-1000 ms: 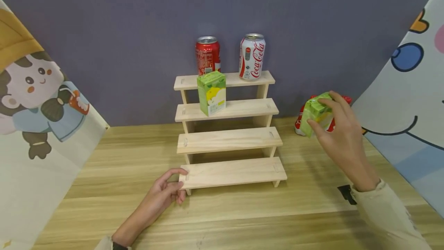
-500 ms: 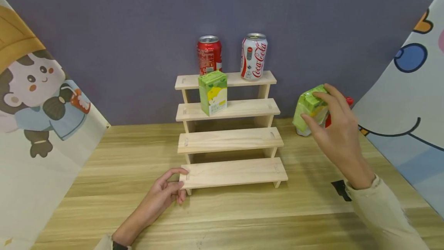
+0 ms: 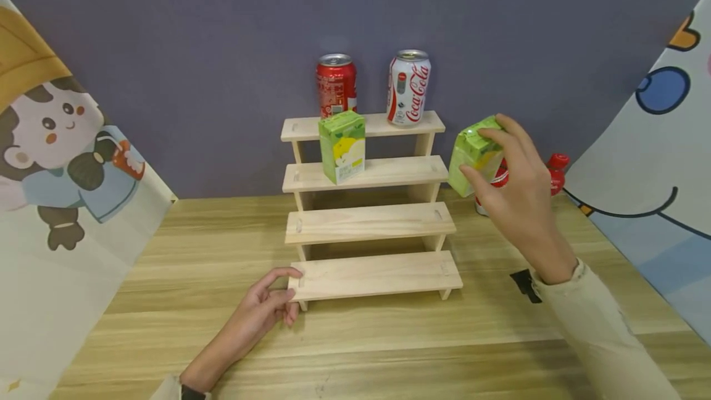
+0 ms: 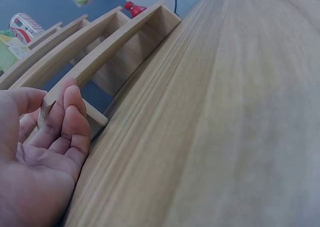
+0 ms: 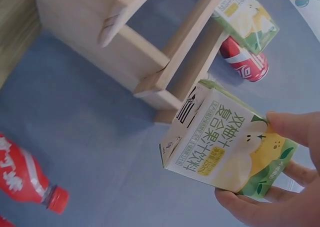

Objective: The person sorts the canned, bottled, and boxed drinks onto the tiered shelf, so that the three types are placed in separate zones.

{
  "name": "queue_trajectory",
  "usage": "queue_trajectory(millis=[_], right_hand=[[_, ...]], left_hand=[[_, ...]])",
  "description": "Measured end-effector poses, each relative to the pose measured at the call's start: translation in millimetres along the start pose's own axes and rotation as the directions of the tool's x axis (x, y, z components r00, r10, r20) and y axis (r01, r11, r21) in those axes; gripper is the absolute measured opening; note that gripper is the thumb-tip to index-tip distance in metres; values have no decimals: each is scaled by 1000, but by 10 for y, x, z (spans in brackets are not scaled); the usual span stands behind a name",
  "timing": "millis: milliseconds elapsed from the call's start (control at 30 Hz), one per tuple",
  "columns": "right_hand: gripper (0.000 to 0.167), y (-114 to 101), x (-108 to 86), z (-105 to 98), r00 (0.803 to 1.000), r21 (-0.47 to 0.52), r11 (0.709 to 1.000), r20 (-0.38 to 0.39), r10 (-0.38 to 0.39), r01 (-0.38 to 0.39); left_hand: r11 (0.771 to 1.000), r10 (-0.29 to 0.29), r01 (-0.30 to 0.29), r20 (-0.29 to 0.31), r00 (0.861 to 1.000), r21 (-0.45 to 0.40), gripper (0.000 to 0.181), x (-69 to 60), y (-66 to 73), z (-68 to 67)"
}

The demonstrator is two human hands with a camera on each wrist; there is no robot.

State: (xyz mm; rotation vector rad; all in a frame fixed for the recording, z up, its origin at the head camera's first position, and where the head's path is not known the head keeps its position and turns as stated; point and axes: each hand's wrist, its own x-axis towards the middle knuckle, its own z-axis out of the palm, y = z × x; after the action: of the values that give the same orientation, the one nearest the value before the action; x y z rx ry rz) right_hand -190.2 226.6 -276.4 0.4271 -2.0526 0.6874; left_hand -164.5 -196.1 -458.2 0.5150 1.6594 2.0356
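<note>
From the head view, the right hand (image 3: 513, 187) is up in the air to the right of the wooden rack (image 3: 374, 276), and its grip is closed to a carton's width, thumb and fingers holding a green carton (image 3: 468, 156) near the top. That carton hangs tilted, just beside the rack's upper steps. And here's the left hand (image 3: 263, 304) at the rack's front left corner, grip pinched on the end of the lowest step! Up on the rack, a second carton (image 3: 343, 148) stands upright on the second step from the top, a red can (image 3: 336, 86) and a white can (image 3: 410, 90) on the top one. Right of the rack, a red bottle (image 3: 557, 182) peeks out from behind the right hand.

Over to the left wrist: thumb on one side of the step's end, fingers curled on the other, rack standing on the counter (image 4: 220, 127).

Now the right wrist: there's the held carton, printed face showing, its bottom end towards the rack. Whether they touch, this angle can't tell.
</note>
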Motion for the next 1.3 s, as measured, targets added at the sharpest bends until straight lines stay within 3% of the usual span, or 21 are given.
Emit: queue_trajectory(millis=[700,1300], right_hand=[[52,-172,242,487,1000,109,994,-8,21,-20],[51,-197,299,895,998,49,997,17,64,-64]], left_hand=[[1000,2,-2,2,1000,-5,41,8,-9,16],[1000,23,-22,19,1000,-15,39,21,-3,-5]])
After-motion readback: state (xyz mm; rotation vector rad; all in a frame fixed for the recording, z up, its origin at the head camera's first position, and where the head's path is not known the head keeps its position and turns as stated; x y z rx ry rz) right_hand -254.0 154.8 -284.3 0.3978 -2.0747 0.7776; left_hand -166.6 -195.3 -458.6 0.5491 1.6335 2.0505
